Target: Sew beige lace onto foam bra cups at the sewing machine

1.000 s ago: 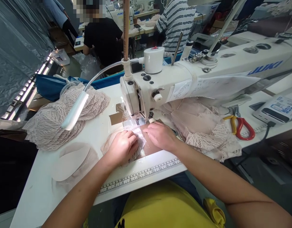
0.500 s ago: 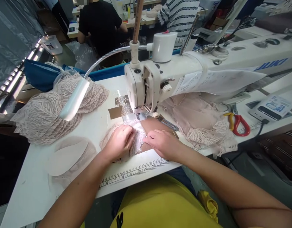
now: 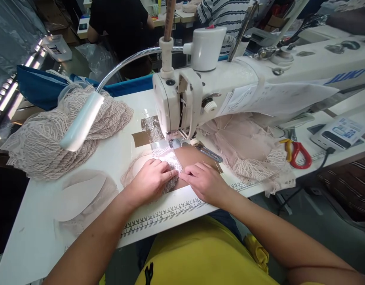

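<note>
A piece of pale pink lace fabric [image 3: 167,157] lies in front of the needle of a white sewing machine [image 3: 185,99]. My left hand [image 3: 151,178] rests on this lace with its thumb reaching to the right edge, fingers closed on the cloth. At that same edge my right hand [image 3: 202,180] pinches the lace between thumb and forefinger. The two thumbs nearly meet. Under the right hand is a brown patch [image 3: 190,158] of the machine bed. The lace's far edge reaches close to the presser foot, and its lower part is partly hidden by my left hand.
A heap of lace pieces [image 3: 60,138] lies at the left, with a sheer piece and pale oval pad [image 3: 81,198] nearer me. More lace garments [image 3: 244,146] and red-handled scissors [image 3: 299,154] are at the right. A lamp [image 3: 83,120] overhangs the left side. Two people sit beyond.
My left hand has opened out from a tighter bunch, and its thumb has moved right to the lace edge beside my right fingertips. The view has shifted slightly.
</note>
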Available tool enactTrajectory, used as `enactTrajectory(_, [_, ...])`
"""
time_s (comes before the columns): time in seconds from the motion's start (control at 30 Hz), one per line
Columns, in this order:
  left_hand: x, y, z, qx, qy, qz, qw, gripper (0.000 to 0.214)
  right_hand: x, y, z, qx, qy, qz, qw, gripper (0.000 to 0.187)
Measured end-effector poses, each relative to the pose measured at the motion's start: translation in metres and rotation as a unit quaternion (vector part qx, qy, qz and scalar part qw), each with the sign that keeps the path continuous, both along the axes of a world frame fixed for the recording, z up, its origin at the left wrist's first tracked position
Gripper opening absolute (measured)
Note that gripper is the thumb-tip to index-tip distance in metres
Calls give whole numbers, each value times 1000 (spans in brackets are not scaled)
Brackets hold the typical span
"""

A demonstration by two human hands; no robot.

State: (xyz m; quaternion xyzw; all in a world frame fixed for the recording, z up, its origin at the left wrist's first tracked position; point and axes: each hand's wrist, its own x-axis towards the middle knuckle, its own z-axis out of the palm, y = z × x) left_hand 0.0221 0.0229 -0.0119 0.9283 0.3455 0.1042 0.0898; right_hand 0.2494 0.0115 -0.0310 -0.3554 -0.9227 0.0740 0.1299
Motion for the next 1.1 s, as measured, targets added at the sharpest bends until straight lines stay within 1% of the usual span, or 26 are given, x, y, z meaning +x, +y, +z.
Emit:
enactTrajectory(0.13, [3,0,-3,2,-23,31,999,25,0,0,-2,9,10,-2,1000,33])
enactTrajectory(0.27, [5,2,-5,7,-46,67,997,30,0,-1,-1,10,12,-3,1000,33])
enactTrajectory(0.4, [3,3,-2,-39,-90,68,993,27,-1,0,1,8,6,-6,1000,31])
enactTrajectory(0.47, [2,3,-1,-54,-95,62,992,25,-1,0,1,5,3,-8,1000,31])
enactTrajectory(0.53, [1,3,-2,-47,-80,50,994,23,-1,0,0,4,2,-8,1000,30])
enactTrajectory(0.6, [0,2,-4,-23,-54,33,998,20,0,-1,-1,5,6,-6,1000,31])
enactTrajectory(0.73, [1,0,-6,22,22,-1,1000,29,1,-1,-3,7,14,-2,1000,33])
enactTrajectory(0.83, [1,0,-6,42,70,-9,997,33,1,0,-3,6,12,-2,1000,33])
enactTrajectory(0.93, [0,0,-5,55,83,-7,995,34,0,0,-2,7,14,-1,1000,33])
enactTrajectory(1.1, [-2,-1,-7,65,68,-1,996,33,0,-1,-1,12,20,0,1000,32])
